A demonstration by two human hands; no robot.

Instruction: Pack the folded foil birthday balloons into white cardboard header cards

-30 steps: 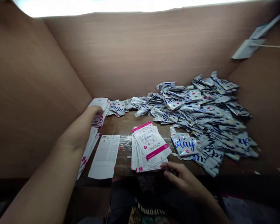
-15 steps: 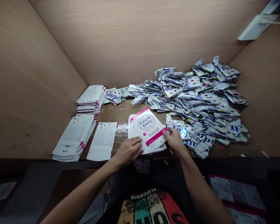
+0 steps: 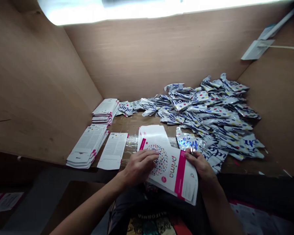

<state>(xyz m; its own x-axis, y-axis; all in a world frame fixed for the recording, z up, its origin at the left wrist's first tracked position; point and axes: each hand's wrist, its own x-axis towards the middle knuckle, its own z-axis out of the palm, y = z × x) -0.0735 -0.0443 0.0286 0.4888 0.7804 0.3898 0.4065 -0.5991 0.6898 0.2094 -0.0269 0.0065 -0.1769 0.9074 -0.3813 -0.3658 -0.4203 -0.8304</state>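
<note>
Printed cards [image 3: 177, 171], layered, lay over the near edge of the table [image 3: 124, 124], in front of the white card stack [image 3: 156, 133]. Long axis slanted left to right, dipping toward the wearer; the logo end pointed right and nearward, the dotted-circle end left. Left hand [image 3: 140, 165]: fingers close together across the dotted circle, thumb hidden. Right hand [image 3: 201, 164]: thumb and fingers pinched the far edge by the magenta band, small metal object [image 3: 192, 150] at the fingers.
</note>
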